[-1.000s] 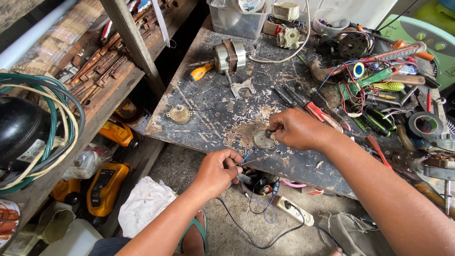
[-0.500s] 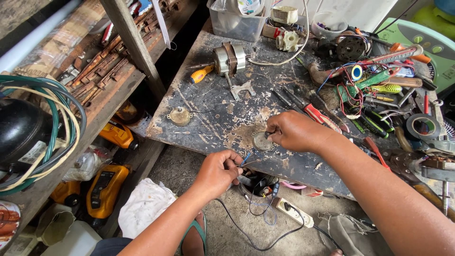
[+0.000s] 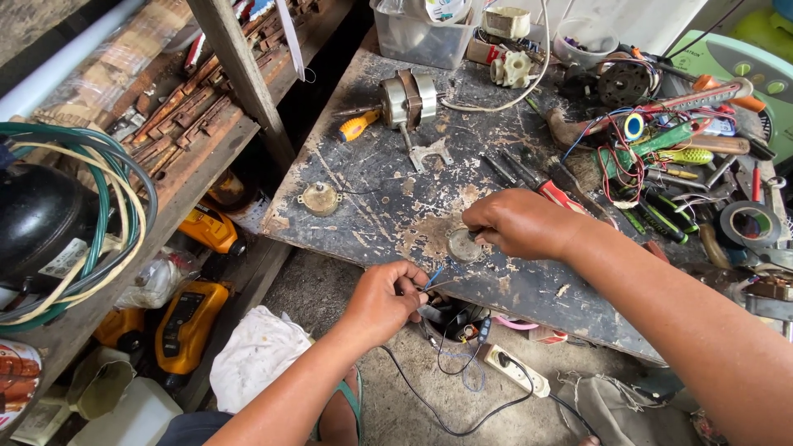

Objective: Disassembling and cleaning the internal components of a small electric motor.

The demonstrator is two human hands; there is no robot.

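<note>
- A scuffed dark surface point(image 3: 388, 215) is being worked at, with tools piled along its right side.
- The right hand point(image 3: 520, 223) is being held closed over a small round metal motor point(image 3: 462, 244) lying near the surface's front edge, fingertips touching it.
- The left hand point(image 3: 384, 299) is being kept narrow just below that edge, thin blue wires point(image 3: 433, 277) being pinched in it.
- A fan motor point(image 3: 409, 97) is lying farther back, beside a yellow-handled screwdriver point(image 3: 357, 126).
- A second round motor point(image 3: 320, 198) is lying well to the left.
</note>
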